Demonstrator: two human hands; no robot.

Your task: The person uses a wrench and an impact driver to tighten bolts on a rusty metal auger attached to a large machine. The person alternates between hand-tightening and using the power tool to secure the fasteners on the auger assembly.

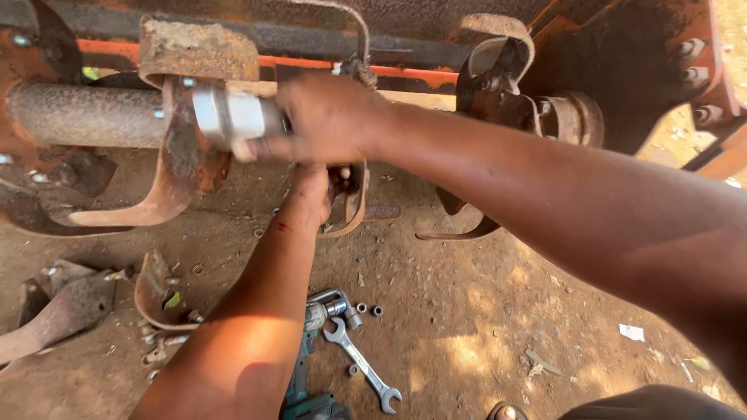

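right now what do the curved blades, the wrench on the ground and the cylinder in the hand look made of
Curved blades: likely steel, bare and heavily rusted, brown and pitted.
Wrench: bright silvery metal, probably plated steel, with a smooth shine.
Cylinder, held by the right hand: pale silver metal, clean and glossy; blur hides finer detail.

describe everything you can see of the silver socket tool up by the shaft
The socket tool is a thick, bright silver metal cylinder with a narrower stepped band near its left end. It lies roughly level, pointing left, its left end against a rusty blade on the shaft. The right hand wraps around its right end, hiding the rest. It looks clean and shiny against the rust around it. The left hand reaches up just below, not touching it.
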